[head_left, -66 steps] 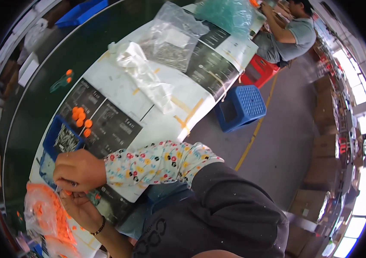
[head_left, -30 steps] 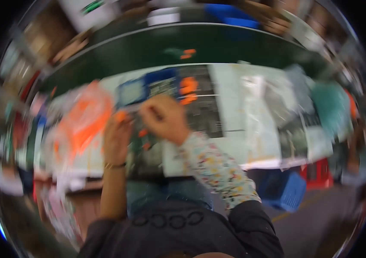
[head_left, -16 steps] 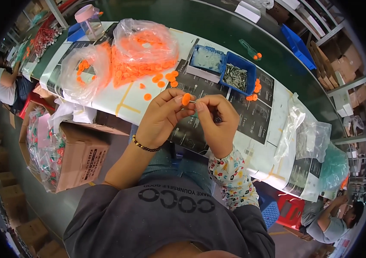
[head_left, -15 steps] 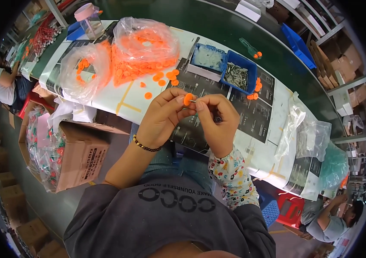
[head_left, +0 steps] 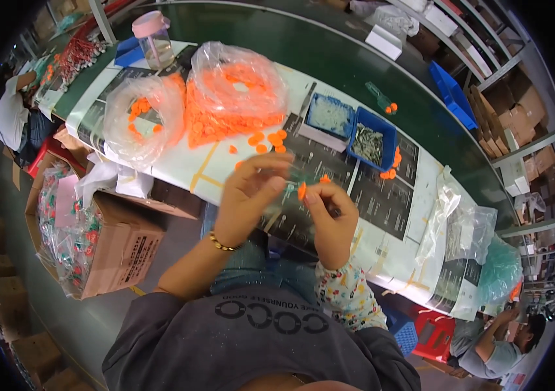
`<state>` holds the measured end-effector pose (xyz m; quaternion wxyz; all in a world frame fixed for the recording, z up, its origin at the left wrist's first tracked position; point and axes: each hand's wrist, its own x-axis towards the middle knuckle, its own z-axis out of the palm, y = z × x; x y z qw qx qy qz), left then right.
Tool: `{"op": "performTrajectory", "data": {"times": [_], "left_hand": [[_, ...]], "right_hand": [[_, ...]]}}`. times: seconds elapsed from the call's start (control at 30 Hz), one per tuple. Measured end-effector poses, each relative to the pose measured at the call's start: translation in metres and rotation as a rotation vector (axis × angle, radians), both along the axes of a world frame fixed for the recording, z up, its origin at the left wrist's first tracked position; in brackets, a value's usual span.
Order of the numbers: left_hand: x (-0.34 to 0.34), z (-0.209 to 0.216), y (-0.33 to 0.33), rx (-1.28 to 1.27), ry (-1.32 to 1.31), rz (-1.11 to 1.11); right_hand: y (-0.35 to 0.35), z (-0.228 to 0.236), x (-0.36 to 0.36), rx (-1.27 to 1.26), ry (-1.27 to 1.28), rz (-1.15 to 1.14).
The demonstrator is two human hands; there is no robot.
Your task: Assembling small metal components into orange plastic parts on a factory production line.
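Item: small orange cap (head_left: 301, 190), centre of frame, pinched in the fingertips of the right hand (head_left: 331, 218). Left hand (head_left: 251, 195), just beside it, was blurred; I could not tell what it clasped, possibly a clear greenish part. Half a second earlier I logged both hands closed together on the piece; now they stood slightly apart. Beyond: bag of orange caps (head_left: 235, 98), blue tray of metal parts (head_left: 370, 138), cardboard box (head_left: 104, 244) at lower left.

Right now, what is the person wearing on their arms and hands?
The left hand is bare, with a thin gold-coloured bracelet on the wrist and no sleeve on the forearm. The right hand is bare too, but its forearm wears a white sleeve cover dotted with small colourful flowers.
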<state>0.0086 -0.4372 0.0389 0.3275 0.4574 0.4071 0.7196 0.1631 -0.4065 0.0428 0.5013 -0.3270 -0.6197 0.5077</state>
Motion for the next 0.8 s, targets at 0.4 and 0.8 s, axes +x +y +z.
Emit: {"op": "performTrajectory", "data": {"times": [0.4, 0.8], "left_hand": [[-0.166, -0.016, 0.176, -0.577, 1.776, 0.038], [-0.169, -0.016, 0.179, -0.396, 1.78, 0.038]], "right_hand": [[-0.029, 0.007, 0.062, -0.225, -0.051, 0.094], [-0.015, 0.011, 0.079, -0.25, -0.137, 0.11]]}}
